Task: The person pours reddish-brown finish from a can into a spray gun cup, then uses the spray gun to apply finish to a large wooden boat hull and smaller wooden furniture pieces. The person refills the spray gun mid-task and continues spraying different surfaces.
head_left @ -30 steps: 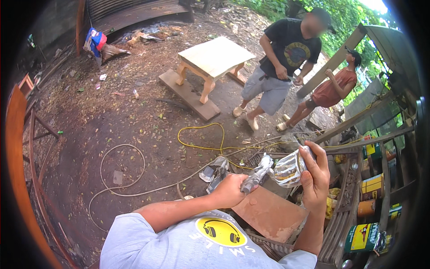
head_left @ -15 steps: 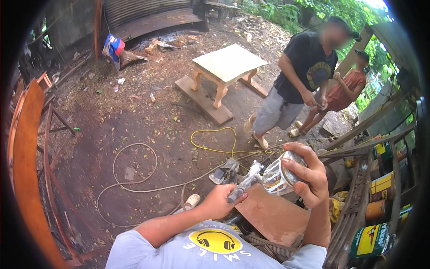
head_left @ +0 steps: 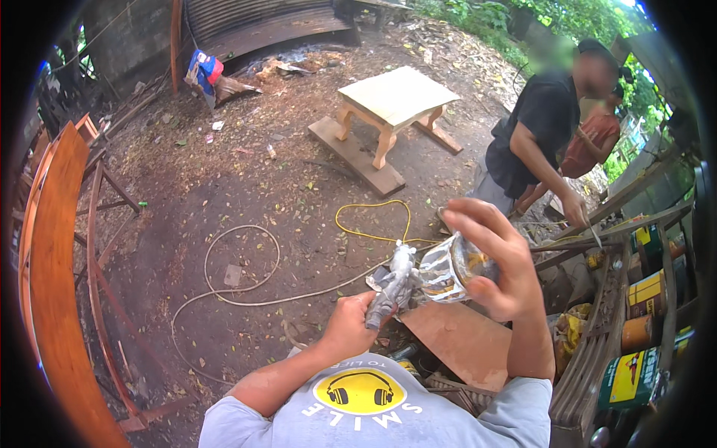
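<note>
My left hand (head_left: 349, 324) is closed round the dark handle of a paint spray gun (head_left: 401, 272), whose metal body is coated with pale paint. Joined to the gun is a round cup (head_left: 442, 270) streaked with white, lying tilted on its side with its end toward my right palm. My right hand (head_left: 508, 261) is raised at that end, fingers spread and curved, thumb low. Whether its fingertips touch the cup's rim cannot be made out.
A pale wooden table (head_left: 399, 95) stands on planks (head_left: 357, 158) across the dirt ground. A hose (head_left: 280, 257) and a yellow cord (head_left: 371, 207) lie between. Brown board (head_left: 463, 343) and racked cans (head_left: 646, 295) are at right, varnished wood (head_left: 56, 261) at left. A person in black (head_left: 538, 119) reaches toward the rack, another behind.
My right hand's fingers have loosened and spread from the cup's end. The spray gun has tilted more upright. The person in black has moved right and now reaches down toward the rack.
</note>
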Available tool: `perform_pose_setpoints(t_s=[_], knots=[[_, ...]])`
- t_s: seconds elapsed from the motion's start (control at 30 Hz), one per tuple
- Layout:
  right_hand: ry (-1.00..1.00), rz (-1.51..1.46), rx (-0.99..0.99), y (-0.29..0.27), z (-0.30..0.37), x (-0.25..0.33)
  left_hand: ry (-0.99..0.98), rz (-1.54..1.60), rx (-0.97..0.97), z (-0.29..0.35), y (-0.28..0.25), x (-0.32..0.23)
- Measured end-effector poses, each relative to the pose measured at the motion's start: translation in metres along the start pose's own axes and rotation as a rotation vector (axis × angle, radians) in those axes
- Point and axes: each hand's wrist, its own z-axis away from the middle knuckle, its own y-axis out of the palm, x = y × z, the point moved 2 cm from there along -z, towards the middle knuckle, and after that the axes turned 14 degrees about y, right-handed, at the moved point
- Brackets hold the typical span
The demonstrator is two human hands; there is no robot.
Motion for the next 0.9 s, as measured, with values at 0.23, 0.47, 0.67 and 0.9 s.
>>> perform_pose_setpoints(t_s=[0.23, 0.47, 0.67, 0.9], knots=[[0.137, 0.089, -0.156, 0.070, -0.004, 0.057, -0.118, 0.016, -0.033, 0.041, -0.055, 0.008], [0.043, 0.018, 0.026, 0.121, -0.025, 0.089, -0.127, 0.035, -0.070, 0.083, -0.116, 0.005], [-0.085, 0.033, 0.138, 0.159, -0.044, 0.119, -0.160, 0.081, -0.151, 0.117, -0.155, 0.007], [-0.216, -0.050, 0.259, 0.188, -0.068, 0.134, -0.162, 0.080, -0.245, 0.138, -0.183, 0.001]])
